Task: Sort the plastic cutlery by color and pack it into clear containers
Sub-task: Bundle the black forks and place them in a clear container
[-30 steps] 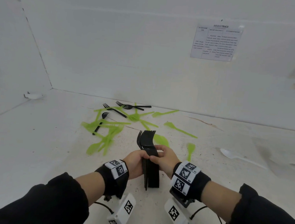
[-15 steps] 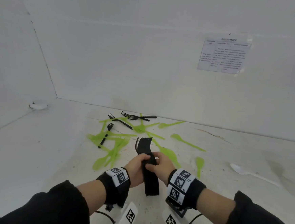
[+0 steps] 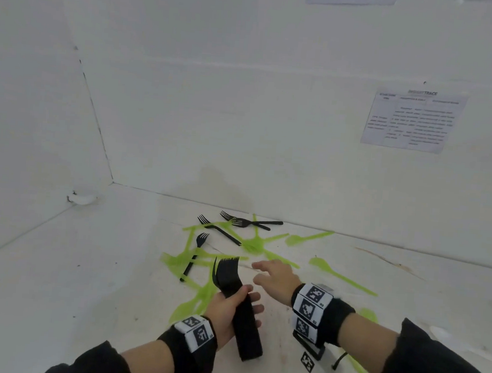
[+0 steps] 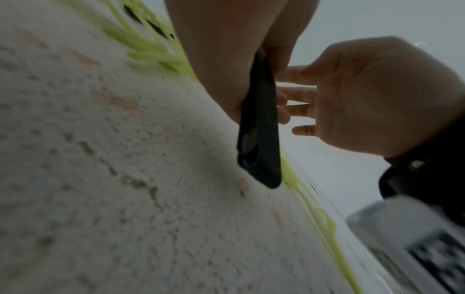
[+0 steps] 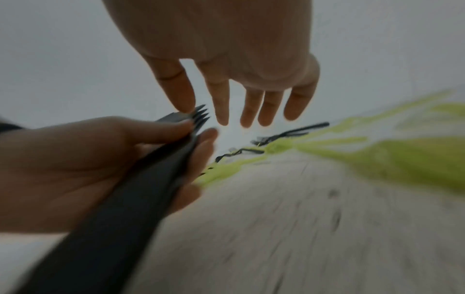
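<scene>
My left hand (image 3: 234,306) grips a stacked bundle of black forks (image 3: 239,309) around its middle, tines pointing away, handle ends near the table. The same bundle of black forks (image 4: 260,127) hangs below the palm in the left wrist view, and the black forks (image 5: 130,199) cross the right wrist view. My right hand (image 3: 273,276) hovers open just right of the tines, fingers spread, holding nothing. Farther back, several loose black forks (image 3: 220,231) lie among scattered green cutlery (image 3: 252,242).
White walls close the table (image 3: 55,274) at the back and left. A green spoon (image 3: 341,274) lies to the right. A printed sheet (image 3: 412,120) hangs on the back wall. A small white object (image 3: 83,198) sits in the left corner.
My right hand has let go of the black fork bundle and moved up and right with fingers spread. The left hand alone holds the bundle now.
</scene>
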